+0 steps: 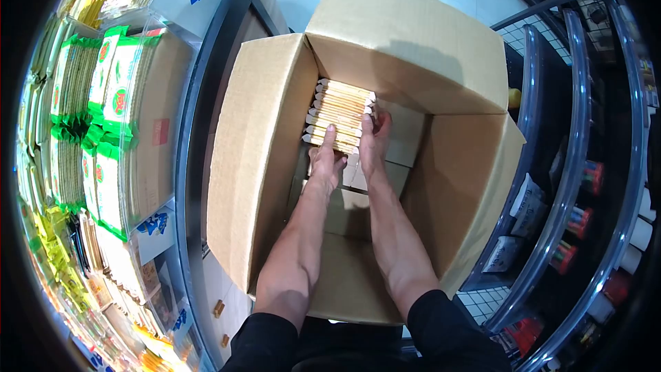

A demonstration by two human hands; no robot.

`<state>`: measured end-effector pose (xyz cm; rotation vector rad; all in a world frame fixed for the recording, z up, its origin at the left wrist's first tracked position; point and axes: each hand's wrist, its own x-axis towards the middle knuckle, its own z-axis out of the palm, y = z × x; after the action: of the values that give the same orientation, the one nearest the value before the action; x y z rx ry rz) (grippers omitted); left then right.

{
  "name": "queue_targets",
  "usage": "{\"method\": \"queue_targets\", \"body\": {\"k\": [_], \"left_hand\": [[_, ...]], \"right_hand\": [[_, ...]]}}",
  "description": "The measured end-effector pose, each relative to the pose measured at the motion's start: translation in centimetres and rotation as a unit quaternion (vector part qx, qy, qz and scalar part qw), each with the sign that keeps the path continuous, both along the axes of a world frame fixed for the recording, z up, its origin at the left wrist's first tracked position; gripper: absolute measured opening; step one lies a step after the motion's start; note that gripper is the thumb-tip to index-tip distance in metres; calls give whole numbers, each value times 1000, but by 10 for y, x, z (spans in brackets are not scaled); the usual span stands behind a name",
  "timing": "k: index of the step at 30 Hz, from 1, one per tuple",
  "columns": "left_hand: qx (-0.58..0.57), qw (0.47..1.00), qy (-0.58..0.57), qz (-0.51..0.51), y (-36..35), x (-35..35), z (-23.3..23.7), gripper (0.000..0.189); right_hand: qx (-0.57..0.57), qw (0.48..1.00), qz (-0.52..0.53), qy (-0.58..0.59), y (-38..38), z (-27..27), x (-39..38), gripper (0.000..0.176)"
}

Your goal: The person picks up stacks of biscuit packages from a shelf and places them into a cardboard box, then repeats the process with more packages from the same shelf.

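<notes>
Both my arms reach down into a deep, open cardboard box (458,172). Near its far left corner sits a tight row of thin yellow-brown packets (341,107) with pale, pointed ends. My left hand (326,160) grips the near end of the row, its thumb lying over the top and its fingers partly hidden underneath. Against the right side of the row, my right hand (374,141) presses with its fingers partly curled behind. The exact kind of packet cannot be made out.
On the left, a shelf holds green-and-white packets (110,96) in clear bins. To the right are dark racks with clear rails (575,124) and white packets (529,200). The box flaps (413,0) stand open. Small brown items (218,308) lie on the floor at lower left.
</notes>
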<state>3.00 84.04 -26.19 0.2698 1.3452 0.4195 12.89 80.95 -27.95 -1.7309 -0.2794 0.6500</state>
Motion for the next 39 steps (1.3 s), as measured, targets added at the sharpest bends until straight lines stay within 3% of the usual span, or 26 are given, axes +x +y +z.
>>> {"method": "queue_targets", "body": {"k": [4,7,9,10,11,13,14,15,16,17,18,19,21,23,24,25,28,30,31,33,34,36,39], "left_hand": [[35,999,-12,-32,1,6,14,62],[7,998,-55,-22,5,-2,2,61],[13,999,0,-51,2,-2,22,62],[44,999,11,-10,-5,-2,12,53],[57,997,-22,-45,-6,-8,17,38],[71,997,-5,9,-15,-4,36,39],[79,996,4,35,-20,-2,47,39],[47,998,-4,38,-22,-4,45,48],[45,999,15,16,-29,-9,-10,53],[88,996,7,-15,-33,-13,-1,59],[92,994,51,16,-39,-11,23,59],[93,990,91,45,-45,-12,61,60],[121,989,75,-30,-53,-32,158,62],[153,985,27,-78,-77,-55,177,62],[245,962,7,-118,-93,-70,184,57],[254,961,4,-110,-108,-82,195,57],[355,931,-8,-84,-158,-122,224,56],[356,921,-49,-151,-177,-153,241,53],[361,920,-52,-144,-187,-168,248,53],[379,905,-10,-191,-203,-196,263,50],[382,904,-17,-190,-208,-209,269,50],[526,774,128,-328,-218,-234,287,46],[486,800,100,-337,-232,-270,291,45]], "right_hand": [[-8,999,1,33,-6,1,-6,63],[-40,995,93,-19,-2,5,-14,56],[-65,997,46,5,1,30,-11,43],[-85,996,9,12,3,24,-11,39],[-63,998,-2,1,-1,19,-10,40],[-20,996,-75,54,-7,12,-16,47],[-52,996,-63,42,-11,16,-11,56],[12,993,-68,91,-11,48,-14,61],[-65,997,-29,-21,-27,8,3,57],[-98,993,-39,-45,-21,64,-7,50],[-105,993,-18,-56,-21,74,-7,47],[-113,991,0,-72,-25,81,2,44],[-177,976,44,-119,-28,124,5,40],[-133,976,33,-170,-33,100,18,39],[-101,971,6,-217,-38,95,24,38],[-92,970,10,-224,-41,106,25,38],[-84,983,74,-149,-68,135,16,37],[-23,987,150,-47,-86,160,-1,37],[-19,986,155,-54,-97,170,-10,37],[-61,940,305,-137,-121,189,-30,36],[-62,940,303,-144,-128,188,-42,36],[-37,909,414,-28,-158,191,-71,41],[-122,856,479,-148,-197,243,-130,63]]}}
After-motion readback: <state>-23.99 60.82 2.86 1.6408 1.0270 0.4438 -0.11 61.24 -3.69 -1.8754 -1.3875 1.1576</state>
